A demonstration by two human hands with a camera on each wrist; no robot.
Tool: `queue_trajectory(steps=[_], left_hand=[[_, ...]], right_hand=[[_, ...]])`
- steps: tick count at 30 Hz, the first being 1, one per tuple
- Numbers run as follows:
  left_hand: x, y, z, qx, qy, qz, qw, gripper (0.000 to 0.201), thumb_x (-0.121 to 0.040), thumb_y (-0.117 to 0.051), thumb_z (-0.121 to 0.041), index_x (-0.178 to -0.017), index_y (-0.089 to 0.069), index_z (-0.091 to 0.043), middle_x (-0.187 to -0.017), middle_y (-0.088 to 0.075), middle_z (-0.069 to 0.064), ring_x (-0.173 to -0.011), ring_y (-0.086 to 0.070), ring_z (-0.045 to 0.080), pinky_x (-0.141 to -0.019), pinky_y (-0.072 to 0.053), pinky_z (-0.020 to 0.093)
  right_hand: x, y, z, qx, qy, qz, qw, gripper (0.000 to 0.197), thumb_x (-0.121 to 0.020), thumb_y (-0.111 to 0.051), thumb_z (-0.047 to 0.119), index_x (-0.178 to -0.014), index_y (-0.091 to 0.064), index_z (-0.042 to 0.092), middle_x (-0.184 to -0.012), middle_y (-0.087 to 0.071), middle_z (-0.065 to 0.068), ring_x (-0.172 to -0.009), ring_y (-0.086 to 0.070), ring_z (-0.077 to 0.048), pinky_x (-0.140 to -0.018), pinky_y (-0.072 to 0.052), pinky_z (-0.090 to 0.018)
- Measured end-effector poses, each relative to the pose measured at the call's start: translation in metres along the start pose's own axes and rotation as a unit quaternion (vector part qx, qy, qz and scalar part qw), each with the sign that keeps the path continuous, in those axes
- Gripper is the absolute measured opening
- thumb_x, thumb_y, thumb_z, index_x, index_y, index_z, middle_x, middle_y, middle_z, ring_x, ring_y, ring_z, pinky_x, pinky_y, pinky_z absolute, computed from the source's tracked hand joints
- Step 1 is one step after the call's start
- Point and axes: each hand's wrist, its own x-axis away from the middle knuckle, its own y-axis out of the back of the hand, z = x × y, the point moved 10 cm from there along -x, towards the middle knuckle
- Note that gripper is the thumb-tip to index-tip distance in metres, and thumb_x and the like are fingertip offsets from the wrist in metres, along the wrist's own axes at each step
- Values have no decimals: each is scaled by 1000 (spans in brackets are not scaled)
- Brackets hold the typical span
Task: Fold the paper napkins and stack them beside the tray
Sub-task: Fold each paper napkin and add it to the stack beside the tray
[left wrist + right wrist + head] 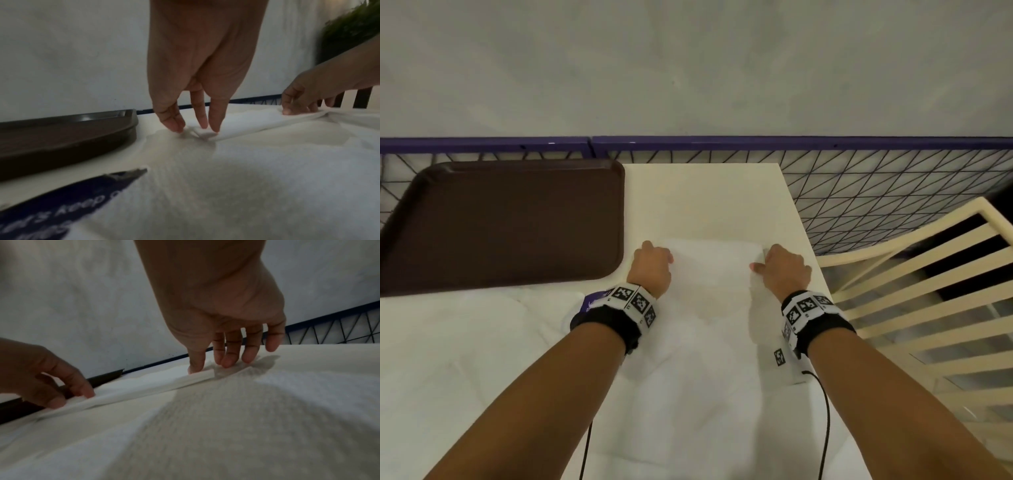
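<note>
Two hands work one napkin near the table's far right corner, just right of the brown tray that sits at the far left edge. Left hand pinches the napkin's far left corner, thumb vs. fingertips pressed down on the paper. Right hand pinches the far right corner the same way, thumb & first fingers closed on the raised edge, little finger free. Between them the far edge stands up as a low ridge, so the fold looks begun, not creased.

More loose napkins lie spread over the near part of the table, w/ a dark blue printed wrapper by the left wrist. No finished stack visible yet.

To do this step well, imo: move both corners together at even height so the thin paper doesn't skew or tear, line edge to edge before letting go, then run flat fingers along the fold. Keep the pinch light; tissue this soft crumples easily.
</note>
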Motion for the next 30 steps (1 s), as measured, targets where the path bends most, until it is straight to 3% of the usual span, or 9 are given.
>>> queue_trajectory(steps=[4, 8, 11, 16, 19, 22, 24, 26, 30], left_hand=[[37, 25, 7, 27, -24, 0, 999, 46, -88, -59, -16, -133, -47, -14, -137, -35, 15, -122, -39, 33, -107, -31, 35], [112, 38, 30, 111, -68, 16, 991, 39, -85, -65, -16, -123, -56, -18, -119, -55, 4, -105, -54, 17, -92, -43, 26], [175, 24, 51, 117, -99, 52, 987, 32, -83, -68, -17, -114, -60, -22, -107, -59, -8, -92, -55, 8, -80, -42, 16], [243, -24, 80, -3, -160, 134, 978, 41, -76, -72, -38, -113, -59, -29, -113, -58, -16, -105, -49, 8, -92, -35, 22], [260, -42, 82, -57, -182, 158, 969, 57, -71, -73, -43, -124, -51, -33, -115, -55, -16, -110, -43, 5, -90, -26, 18], [262, -47, 79, -99, -195, 149, 965, 62, -72, -74, -38, -128, -47, -31, -115, -54, -11, -112, -43, 11, -92, -26, 21], [261, -49, 78, -130, -206, 138, 960, 69, -73, -73, -37, -134, -41, -30, -125, -47, -7, -118, -39, 15, -98, -26, 25], [259, -50, 78, -149, -207, 134, 958, 78, -73, -73, -37, -140, -33, -29, -134, -39, -5, -122, -35, 18, -101, -26, 29], [259, -51, 77, -176, -197, 139, 954, 70, -73, -73, -36, -133, -38, -24, -128, -50, -2, -118, -42, 19, -97, -28, 32]], right_hand=[[30, 21, 1, -31, 19, -19, 999, 53, -83, -61, 45, -125, -44, 17, -126, -49, -12, -120, -40, -35, -97, -33, -46], [94, 38, 9, -143, 101, -23, 984, 36, -84, -65, 33, -115, -55, 19, -115, -54, -8, -110, -47, -28, -90, -38, -39], [155, 39, 9, -216, 140, 0, 966, 26, -84, -67, 25, -108, -59, 18, -106, -56, 0, -99, -49, -17, -83, -35, -26], [244, 11, -4, -284, 136, 42, 948, 18, -81, -69, 18, -96, -61, 22, -96, -63, 3, -89, -58, -14, -70, -38, -12], [281, -23, -13, -283, 115, 75, 949, 15, -81, -70, 19, -94, -63, 23, -95, -65, 6, -87, -60, -11, -71, -40, -10], [308, -50, -7, -272, 121, 106, 949, 18, -80, -70, 19, -92, -61, 28, -96, -64, 10, -89, -59, -11, -71, -39, -8], [321, -63, 4, -251, 141, 127, 949, 23, -81, -69, 19, -94, -56, 32, -100, -61, 11, -94, -56, -10, -73, -37, -7], [328, -73, 15, -210, 165, 133, 955, 26, -83, -68, 21, -102, -54, 32, -107, -57, 10, -100, -50, -9, -78, -35, -11], [334, -88, 31, -151, 196, 127, 961, 43, -83, -65, 23, -123, -49, 26, -123, -47, 7, -111, -42, -11, -85, -30, -16]])
